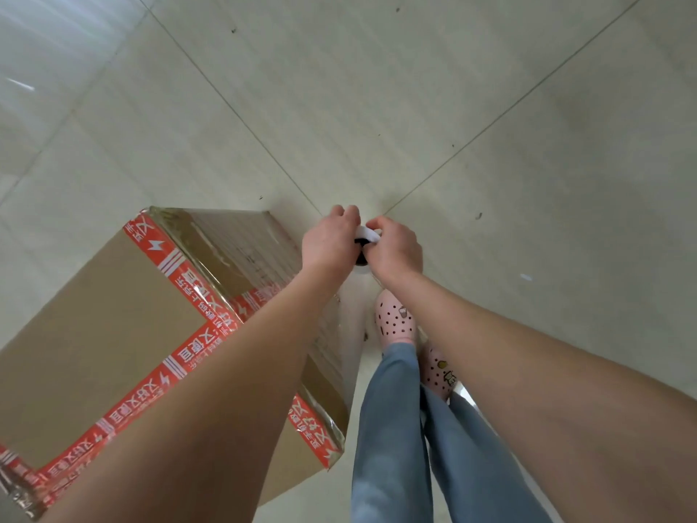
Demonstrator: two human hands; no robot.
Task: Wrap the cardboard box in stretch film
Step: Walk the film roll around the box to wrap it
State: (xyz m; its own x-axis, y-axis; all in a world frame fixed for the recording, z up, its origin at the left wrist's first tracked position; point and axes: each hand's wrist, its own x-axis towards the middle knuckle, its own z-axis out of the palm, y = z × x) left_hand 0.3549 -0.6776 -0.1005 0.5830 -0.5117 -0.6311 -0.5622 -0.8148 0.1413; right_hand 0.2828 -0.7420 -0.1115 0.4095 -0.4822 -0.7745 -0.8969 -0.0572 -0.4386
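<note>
Both hands meet out in front, the left hand (328,243) and right hand (396,251) side by side with fingers curled round the top end of a stretch film roll (367,232). The roll is seen end-on, white with a dark core, so how much film is left cannot be told.

Nearest, jeans (392,428) and pink clogs (394,318) stand on the floor (490,145) just beside the box's right-hand face. The cardboard box (94,326) sits on the floor to the person's left, its top crossed and edged with red printed tape (181,273). Its right-hand face looks glossy, as if film already lies over it. Beyond the hands, tile seams cross on bare floor.

The box looks stiff and bulky; its weight cannot be judged, so walking round it seems wiser than turning it. The film should be thin, clingy and stretchy, and liable to tear on the box's sharp corners. The roll is likely light, best gripped loosely at the core ends so it can spin while the film stays taut.
</note>
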